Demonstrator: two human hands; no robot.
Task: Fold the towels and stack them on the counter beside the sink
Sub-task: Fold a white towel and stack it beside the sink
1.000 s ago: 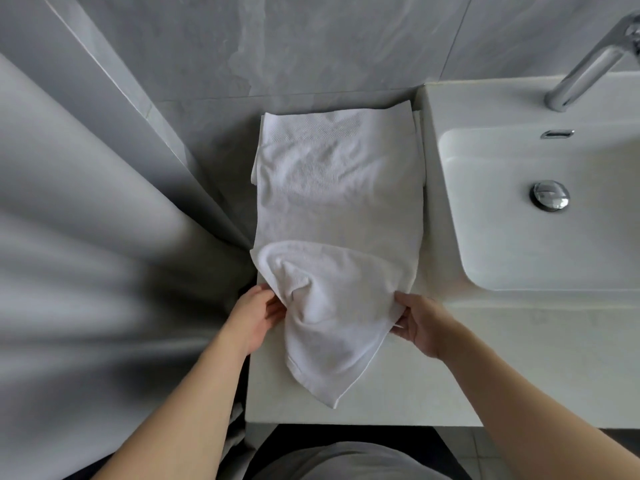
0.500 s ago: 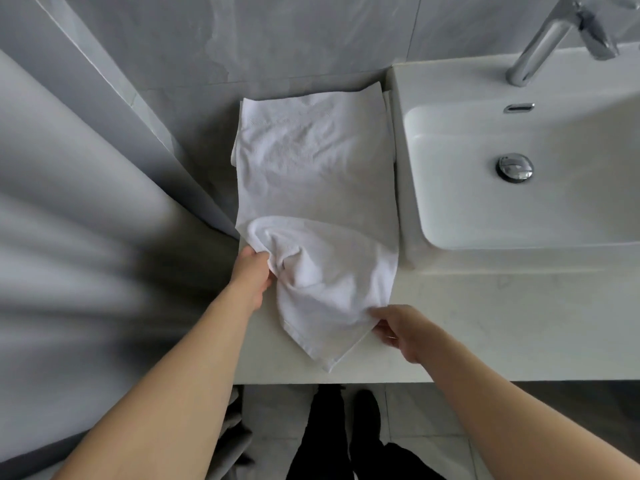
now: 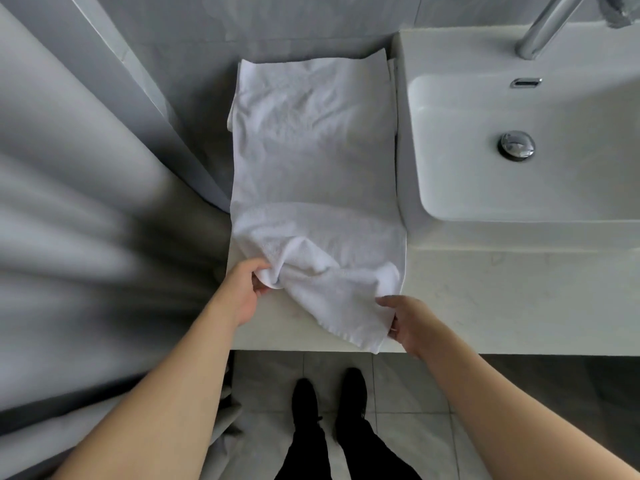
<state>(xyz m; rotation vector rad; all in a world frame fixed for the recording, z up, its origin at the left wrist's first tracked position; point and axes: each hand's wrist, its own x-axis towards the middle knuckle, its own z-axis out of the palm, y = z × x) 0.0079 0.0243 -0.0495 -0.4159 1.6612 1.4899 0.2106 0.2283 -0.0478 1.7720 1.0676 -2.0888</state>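
Pinching the near end of the white towel (image 3: 313, 157), lying lengthwise on the desk (image 3: 485, 299) beside the sink (image 3: 519, 188), left hand (image 3: 244, 289) at the bunched corner, right hand (image 3: 410, 323) at the trailing corner, likely for squaring the fold.

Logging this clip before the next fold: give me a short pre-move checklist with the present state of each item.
1. Left hand grips the bunched near-left part of the towel: ok.
2. Right hand pinches the near-right corner: ok.
3. Near end lies flat: not ok, rumpled.
4. Far end lies flat on the counter: ok.
5. Towel clear of the sink basin: ok.
6. Another towel beneath: cannot tell.
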